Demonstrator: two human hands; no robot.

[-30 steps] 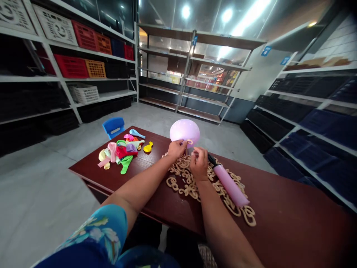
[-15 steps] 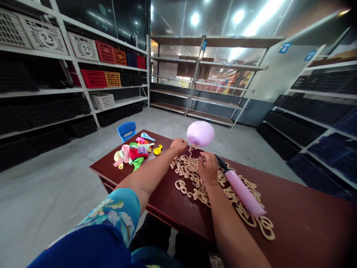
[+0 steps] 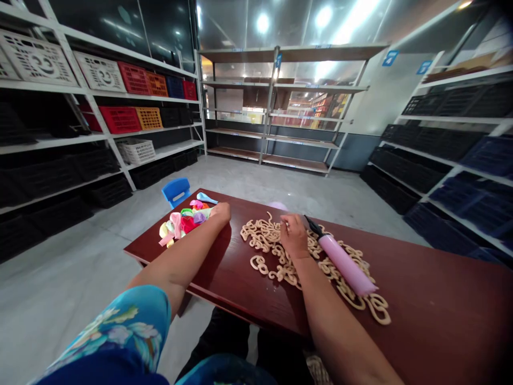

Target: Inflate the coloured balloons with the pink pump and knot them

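Across a dark bench (image 3: 433, 305), head view, the left hand (image 3: 221, 212) is nearest the limp balloons (image 3: 188, 221) heaped to its left, its grip hidden; just right of the right hand (image 3: 295, 235), fingers curled, contents unclear, a pink pump (image 3: 348, 266) slants toward the wearer. Blue signs (image 3: 390, 58) beyond both hands are unreadable.

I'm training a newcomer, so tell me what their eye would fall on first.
Probably the heap of bright, limp balloons on the left of the dark red table, with the left hand at its right side. Next, the pink pump, its black end beside the right hand, lying on curled tan pieces. A blue chair stands beyond the table's left end.
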